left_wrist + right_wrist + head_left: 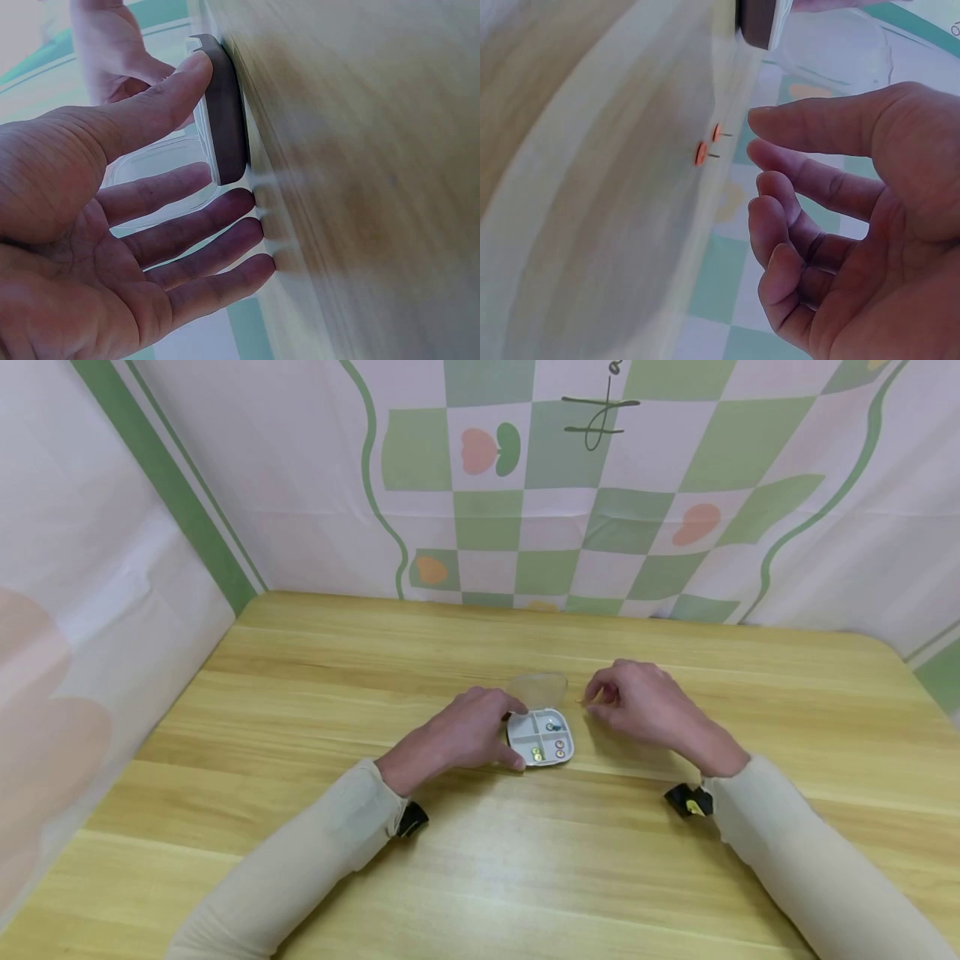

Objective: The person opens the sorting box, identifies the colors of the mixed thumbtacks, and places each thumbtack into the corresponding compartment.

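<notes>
Left hand [474, 727]: grasping four-compartment case [522, 728] by thumb and index.
Right hand [643, 703]: released, fingers bent, near two orange studs [700, 153].
Case: on counter [480, 868], clear lid [538, 690] raised.

the person in front of me wears long, pale beige sleeves, the left sleeve [311, 852] and the right sleeve [817, 852] alike, plain and fairly snug, with soft creases higher up the left one. both end at the wrist, leaving the left hand [474, 727] and the right hand [641, 706] bare. a small black piece [412, 820] sits at one wrist, and another black piece [682, 800], with a yellow patch [695, 808], at the other.
</notes>
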The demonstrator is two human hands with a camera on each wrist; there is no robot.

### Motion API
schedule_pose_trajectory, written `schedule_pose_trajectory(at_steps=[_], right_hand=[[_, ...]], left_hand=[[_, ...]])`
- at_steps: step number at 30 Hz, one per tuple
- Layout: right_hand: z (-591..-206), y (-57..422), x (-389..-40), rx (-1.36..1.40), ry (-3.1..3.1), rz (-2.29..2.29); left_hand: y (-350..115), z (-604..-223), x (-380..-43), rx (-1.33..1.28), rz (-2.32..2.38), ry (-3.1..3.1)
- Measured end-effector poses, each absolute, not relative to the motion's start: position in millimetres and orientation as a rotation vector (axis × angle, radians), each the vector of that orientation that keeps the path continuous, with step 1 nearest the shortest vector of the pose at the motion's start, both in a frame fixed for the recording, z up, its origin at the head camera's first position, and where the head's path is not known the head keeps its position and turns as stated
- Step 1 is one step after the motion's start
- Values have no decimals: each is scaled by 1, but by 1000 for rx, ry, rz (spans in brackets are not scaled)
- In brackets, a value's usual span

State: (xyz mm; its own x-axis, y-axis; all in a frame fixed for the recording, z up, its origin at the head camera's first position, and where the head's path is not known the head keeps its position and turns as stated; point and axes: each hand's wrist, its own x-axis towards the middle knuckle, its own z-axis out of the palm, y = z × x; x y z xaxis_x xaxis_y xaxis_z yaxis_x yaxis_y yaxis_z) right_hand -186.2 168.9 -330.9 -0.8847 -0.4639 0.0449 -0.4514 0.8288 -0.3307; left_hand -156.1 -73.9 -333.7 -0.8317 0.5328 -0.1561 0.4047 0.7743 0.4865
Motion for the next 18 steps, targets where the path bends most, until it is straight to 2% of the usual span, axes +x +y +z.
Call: schedule_pose_trajectory(at_steps=[18], right_hand=[[-332,178,-192,-690,2938,-388]], left_hand=[[-74,-333,-156,721,641,2680]])
